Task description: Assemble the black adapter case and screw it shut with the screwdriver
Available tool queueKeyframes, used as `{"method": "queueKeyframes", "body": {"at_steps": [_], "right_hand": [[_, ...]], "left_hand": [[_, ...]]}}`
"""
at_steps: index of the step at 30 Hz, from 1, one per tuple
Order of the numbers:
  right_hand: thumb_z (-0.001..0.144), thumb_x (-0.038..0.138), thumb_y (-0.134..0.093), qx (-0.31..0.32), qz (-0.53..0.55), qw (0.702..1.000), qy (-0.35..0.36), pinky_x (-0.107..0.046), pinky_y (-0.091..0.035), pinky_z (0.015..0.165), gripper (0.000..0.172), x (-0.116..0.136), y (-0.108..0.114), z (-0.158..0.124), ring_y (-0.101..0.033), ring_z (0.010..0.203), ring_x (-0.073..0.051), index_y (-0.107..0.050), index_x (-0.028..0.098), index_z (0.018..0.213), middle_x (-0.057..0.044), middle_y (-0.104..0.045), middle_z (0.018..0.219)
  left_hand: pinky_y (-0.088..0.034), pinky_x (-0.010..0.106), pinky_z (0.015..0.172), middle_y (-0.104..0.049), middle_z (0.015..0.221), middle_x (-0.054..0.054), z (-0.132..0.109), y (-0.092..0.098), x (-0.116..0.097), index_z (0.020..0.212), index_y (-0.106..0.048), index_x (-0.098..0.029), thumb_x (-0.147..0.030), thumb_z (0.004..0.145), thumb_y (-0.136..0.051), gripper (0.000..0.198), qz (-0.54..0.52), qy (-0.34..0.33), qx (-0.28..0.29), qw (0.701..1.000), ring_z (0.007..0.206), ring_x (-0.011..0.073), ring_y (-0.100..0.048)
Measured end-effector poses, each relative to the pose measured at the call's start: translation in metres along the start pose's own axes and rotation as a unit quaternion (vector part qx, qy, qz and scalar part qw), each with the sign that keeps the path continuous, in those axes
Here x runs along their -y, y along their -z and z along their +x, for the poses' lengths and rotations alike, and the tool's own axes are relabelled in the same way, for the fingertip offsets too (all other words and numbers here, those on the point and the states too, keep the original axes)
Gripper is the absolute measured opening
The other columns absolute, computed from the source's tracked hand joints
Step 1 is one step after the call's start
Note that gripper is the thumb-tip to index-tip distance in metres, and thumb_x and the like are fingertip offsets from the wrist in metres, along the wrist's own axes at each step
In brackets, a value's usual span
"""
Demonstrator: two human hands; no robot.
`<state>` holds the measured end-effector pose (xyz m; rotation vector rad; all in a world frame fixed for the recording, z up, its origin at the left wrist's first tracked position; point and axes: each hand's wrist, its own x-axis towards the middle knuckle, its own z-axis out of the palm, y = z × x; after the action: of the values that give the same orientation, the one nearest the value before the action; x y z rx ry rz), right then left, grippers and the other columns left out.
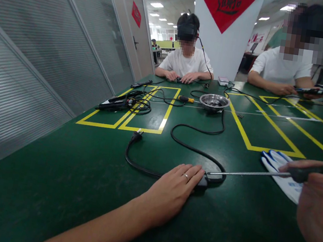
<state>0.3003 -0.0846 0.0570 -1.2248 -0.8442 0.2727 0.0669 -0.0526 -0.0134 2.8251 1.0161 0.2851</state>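
The left hand point(177, 184) holds the box point(202, 183) under its fingers point(196, 174), at six o'clock from the bowl point(215, 97), while the right hand point(319, 209) grips a screwdriver point(262, 174) aimed from three o'clock, apparently being lined up and likely needing firm seating next.

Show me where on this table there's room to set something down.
Bare table lies left of the plug and left forearm, and between that forearm and the right hand. It's crowded around the steel bowl, tangled cables, held screwdriver and glove.
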Motion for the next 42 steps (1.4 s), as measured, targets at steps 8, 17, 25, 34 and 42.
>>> {"method": "queueKeyframes", "body": {"at_steps": [8,17,25,34,42], "right_hand": [[0.072,0.032,-0.069,0.096,-0.075,0.989,0.085,-0.042,-0.058,0.080,0.063,-0.006,-0.003,0.000,-0.068,0.074,-0.020,-0.049,0.028,0.132,-0.001,-0.071,0.085],[0.074,0.026,-0.067,0.317,-0.042,0.942,0.097,-0.037,-0.054,0.091,0.055,0.009,-0.017,0.038,-0.070,0.086,-0.016,-0.051,0.026,0.127,0.000,-0.073,0.091],[0.047,-0.001,-0.078,0.323,0.029,0.917,0.234,-0.028,-0.058,0.079,0.116,0.034,-0.056,0.033,-0.062,0.107,-0.018,-0.025,0.048,0.138,0.006,-0.032,0.148],[0.074,0.026,-0.067,0.318,-0.109,0.874,0.351,-0.035,-0.048,0.095,0.059,0.064,-0.056,0.039,-0.054,0.119,-0.019,-0.046,0.033,0.128,0.008,-0.053,0.128],[0.084,0.020,-0.056,0.330,-0.103,0.848,0.402,-0.024,-0.052,0.096,0.048,0.061,-0.055,0.037,-0.058,0.112,-0.014,-0.046,0.022,0.131,0.002,-0.054,0.131]], "left_hand": [[-0.037,0.045,0.108,-0.036,0.146,0.011,-0.001,0.006,-0.001,0.136,-0.033,-0.018,-0.011,0.092,-0.044,0.045,-0.033,0.004,-0.003,0.999,0.130,0.0263,-0.039],[-0.038,0.046,0.105,-0.036,0.145,0.011,-0.002,0.008,-0.001,0.134,-0.035,-0.020,-0.013,0.093,-0.044,0.043,-0.055,0.011,0.007,0.998,0.128,0.0272,-0.040],[-0.037,0.046,0.105,-0.037,0.144,0.012,-0.002,0.006,-0.002,0.134,-0.035,-0.018,-0.012,0.094,-0.041,0.042,-0.056,0.014,-0.002,0.998,0.128,0.0272,-0.040],[-0.037,0.046,0.105,-0.036,0.144,0.012,-0.003,0.004,-0.001,0.134,-0.035,-0.018,-0.011,0.092,-0.042,0.043,-0.061,0.017,-0.002,0.998,0.129,0.0274,-0.039],[-0.037,0.046,0.106,-0.037,0.143,0.012,-0.002,0.004,-0.002,0.134,-0.035,-0.018,-0.010,0.092,-0.042,0.044,-0.052,0.021,-0.003,0.998,0.128,0.0270,-0.039]]}}
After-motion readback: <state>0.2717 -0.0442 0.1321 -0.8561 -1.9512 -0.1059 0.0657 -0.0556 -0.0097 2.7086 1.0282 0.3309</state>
